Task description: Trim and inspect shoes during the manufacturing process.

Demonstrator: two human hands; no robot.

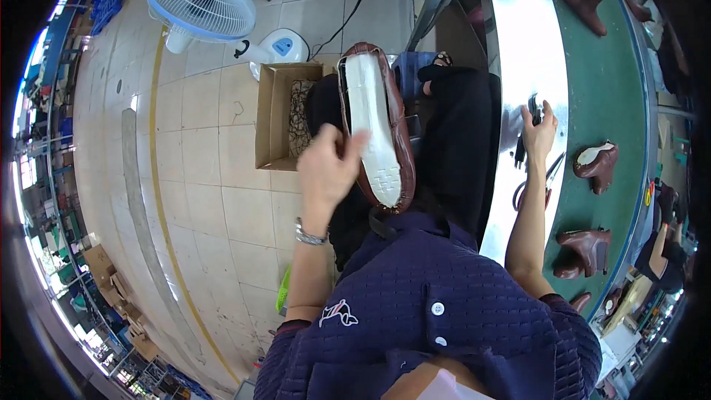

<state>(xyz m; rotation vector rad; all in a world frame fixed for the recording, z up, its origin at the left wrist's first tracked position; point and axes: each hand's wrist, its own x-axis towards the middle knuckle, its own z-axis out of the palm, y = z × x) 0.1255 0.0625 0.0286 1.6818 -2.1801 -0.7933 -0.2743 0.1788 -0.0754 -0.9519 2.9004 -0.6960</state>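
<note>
Pale tiles cover the floor (196, 133) at my left, where one blue-and-white fan (201, 1) stands near an open cardboard box (266, 117). At my right runs a shiny metal surface (518, 37), and beside it a green belt (622, 96) carries several brown boots (583, 1), placed well apart along it.

One brown shoe (400, 130) rests on my lap with its underside up, lengthwise away from my body, and its long white bottom board (375, 126) is facing me. My left hand (329, 168) is over the side of this shoe, with fingers partly bent and the tips over the white board; it is blurred, so I cannot tell if it grips. My right hand (541, 127) is above the metal surface, its thumb and fingers spread around a small black tool (534, 107). Whether they press it firmly, I cannot tell.
</note>
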